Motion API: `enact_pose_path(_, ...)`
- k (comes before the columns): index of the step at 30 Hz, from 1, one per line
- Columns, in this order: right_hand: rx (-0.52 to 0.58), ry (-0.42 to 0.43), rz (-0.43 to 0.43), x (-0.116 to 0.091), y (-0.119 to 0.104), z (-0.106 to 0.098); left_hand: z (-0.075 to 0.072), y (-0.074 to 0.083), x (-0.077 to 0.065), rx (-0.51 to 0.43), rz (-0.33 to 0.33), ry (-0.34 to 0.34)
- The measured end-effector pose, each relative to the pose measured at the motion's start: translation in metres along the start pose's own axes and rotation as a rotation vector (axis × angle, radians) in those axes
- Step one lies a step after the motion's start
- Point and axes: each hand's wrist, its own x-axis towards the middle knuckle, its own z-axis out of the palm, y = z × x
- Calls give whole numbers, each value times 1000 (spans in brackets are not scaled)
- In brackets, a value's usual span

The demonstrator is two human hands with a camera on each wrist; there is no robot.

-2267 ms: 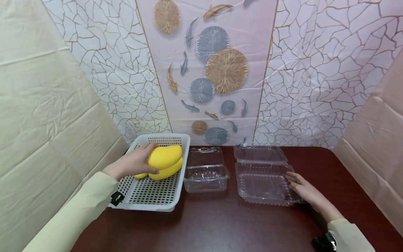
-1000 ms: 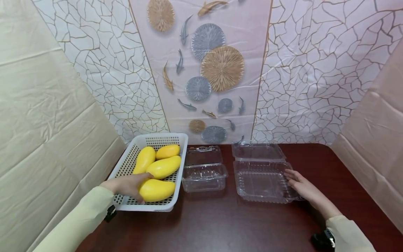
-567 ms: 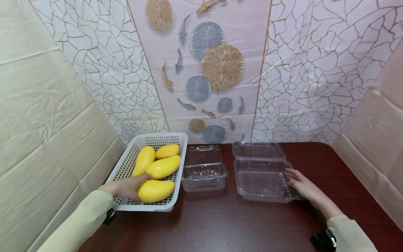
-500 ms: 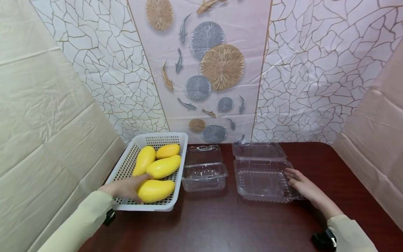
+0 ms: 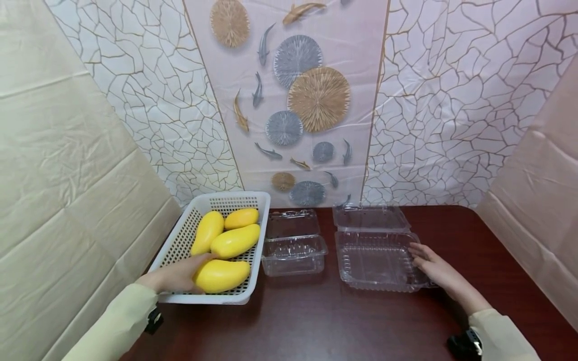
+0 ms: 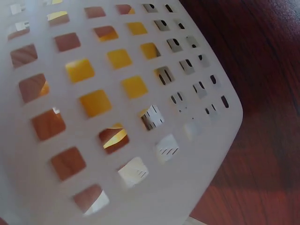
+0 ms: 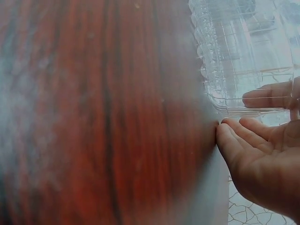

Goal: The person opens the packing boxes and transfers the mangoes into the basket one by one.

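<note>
Inside the white perforated basket, my left hand holds the left end of the front mango, thumb on the near side and fingers on the far side. Behind it lie three more yellow mangoes, such as the middle mango. The left wrist view shows mostly the basket's side wall. My right hand rests at the right side of a large clear clamshell container with its lid raised behind. In the right wrist view its fingers look straight, one digit showing through the plastic.
A smaller clear clamshell container, lid open, stands between the basket and the large one. All sit on a dark red wooden table. A patterned cloth wall rises behind, with beige panels on both sides.
My left hand came back from the far mangoes to the front one, setting a mango down on the way. Just now hand and front mango shifted slightly left. My right hand stays put.
</note>
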Motion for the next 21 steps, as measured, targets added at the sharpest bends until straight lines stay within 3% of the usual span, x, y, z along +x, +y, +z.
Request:
enact_pose_path(7, 15, -20, 12, 3, -3, 4, 1, -8, -10, -83, -8, 15)
enact_pose_path(12, 53, -39, 28, 4, -3, 7, 2, -13, -16, -81, 4, 37)
enact_pose_path(21, 158, -82, 46, 3, -2, -4, -12, -3, -20, -81, 31, 64)
